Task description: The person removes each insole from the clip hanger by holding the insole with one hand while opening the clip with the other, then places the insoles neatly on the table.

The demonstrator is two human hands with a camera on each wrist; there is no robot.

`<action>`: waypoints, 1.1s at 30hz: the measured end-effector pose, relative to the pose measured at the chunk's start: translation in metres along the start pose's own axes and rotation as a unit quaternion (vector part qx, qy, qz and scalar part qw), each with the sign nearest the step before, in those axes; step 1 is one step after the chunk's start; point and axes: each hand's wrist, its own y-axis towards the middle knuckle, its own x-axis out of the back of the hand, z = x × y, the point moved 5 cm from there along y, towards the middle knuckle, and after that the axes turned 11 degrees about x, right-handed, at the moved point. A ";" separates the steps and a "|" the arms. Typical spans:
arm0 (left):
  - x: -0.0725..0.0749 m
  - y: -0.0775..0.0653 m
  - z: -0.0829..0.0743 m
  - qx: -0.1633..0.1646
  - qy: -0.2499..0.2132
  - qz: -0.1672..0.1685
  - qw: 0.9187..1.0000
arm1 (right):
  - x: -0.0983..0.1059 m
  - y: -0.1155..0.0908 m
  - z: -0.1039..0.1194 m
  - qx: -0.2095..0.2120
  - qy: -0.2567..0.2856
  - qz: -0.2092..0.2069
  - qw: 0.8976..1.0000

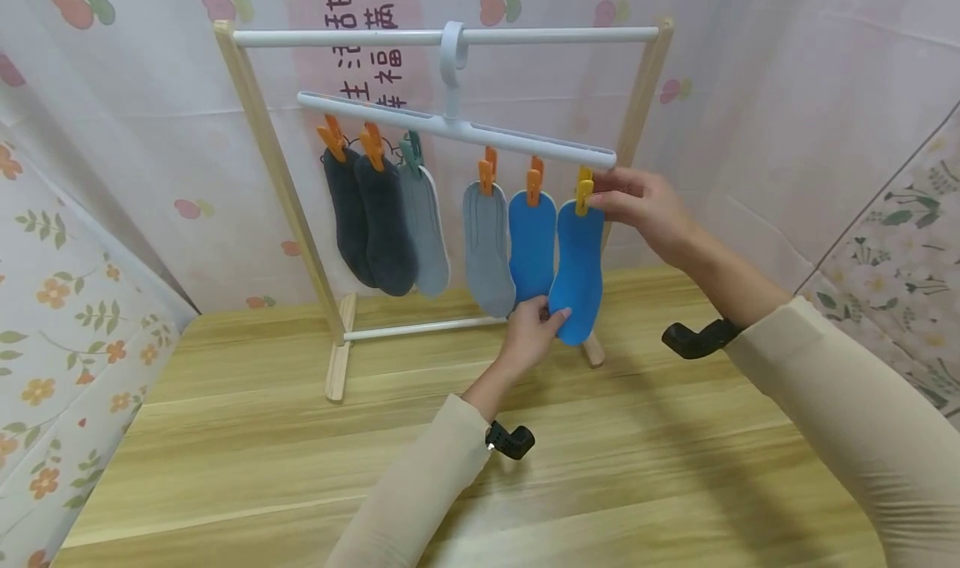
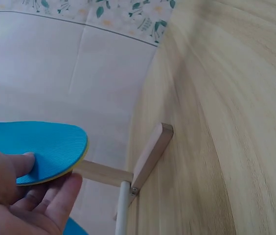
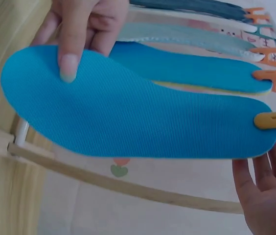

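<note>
My left hand [image 1: 531, 331] pinches the lower end of a blue insole [image 1: 581, 260], thumb on its ribbed front and fingers behind. A yellow clothespin [image 1: 584, 193] grips the top of that insole under the low right end of a white hanger [image 1: 525, 139]. At this clothespin my right hand [image 1: 637, 206] has its thumb and fingers. In the right wrist view, fingers [image 3: 245, 181] reach behind the insole's edge below the clip. Just left hangs another blue insole [image 1: 531, 231] from an orange clothespin [image 1: 534, 182].
A grey insole [image 1: 486, 247] hangs further left. Past the hook [image 1: 452, 52] are a light grey insole [image 1: 426, 235] on a green clip and dark insoles [image 1: 386, 226] on orange clips. The tilted hanger hangs from a wooden rack's white rod [image 1: 337, 38], above a wooden table [image 1: 262, 468].
</note>
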 end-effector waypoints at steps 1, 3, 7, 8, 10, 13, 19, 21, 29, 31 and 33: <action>-0.001 -0.001 -0.001 0.002 -0.002 0.002 1.000 | 0.000 0.000 -0.001 -0.007 0.008 -0.004 1.000; -0.003 -0.001 -0.002 0.004 -0.011 0.004 1.000 | 0.001 0.002 -0.003 -0.028 0.025 -0.018 0.999; -0.003 -0.003 -0.004 0.006 -0.029 0.007 1.000 | -0.001 0.007 -0.006 -0.069 0.070 -0.058 0.993; -0.003 -0.003 -0.004 0.006 -0.036 0.010 0.999 | -0.001 0.008 -0.007 -0.075 0.077 -0.066 0.992; -0.004 -0.004 -0.004 0.007 -0.044 0.018 0.999 | -0.001 0.009 -0.009 -0.080 0.092 -0.079 0.989; -0.004 -0.005 -0.004 0.011 -0.057 0.026 0.998 | -0.001 0.010 -0.010 -0.078 0.103 -0.095 0.987; -0.004 -0.008 -0.003 0.009 -0.068 0.036 0.997 | -0.001 0.011 -0.010 -0.057 0.118 -0.132 0.983; -0.003 -0.009 -0.003 0.009 -0.077 0.038 0.996 | -0.001 0.012 -0.009 -0.051 0.134 -0.150 0.978; -0.004 -0.020 0.005 0.025 -0.085 0.049 0.995 | -0.002 0.016 -0.006 -0.020 0.186 -0.185 0.965; -0.005 -0.024 0.011 0.027 -0.081 0.055 0.995 | -0.002 0.017 -0.006 -0.015 0.190 -0.183 0.964; -0.006 -0.028 0.015 0.028 -0.075 0.059 0.995 | -0.002 0.017 -0.005 -0.015 0.196 -0.184 0.963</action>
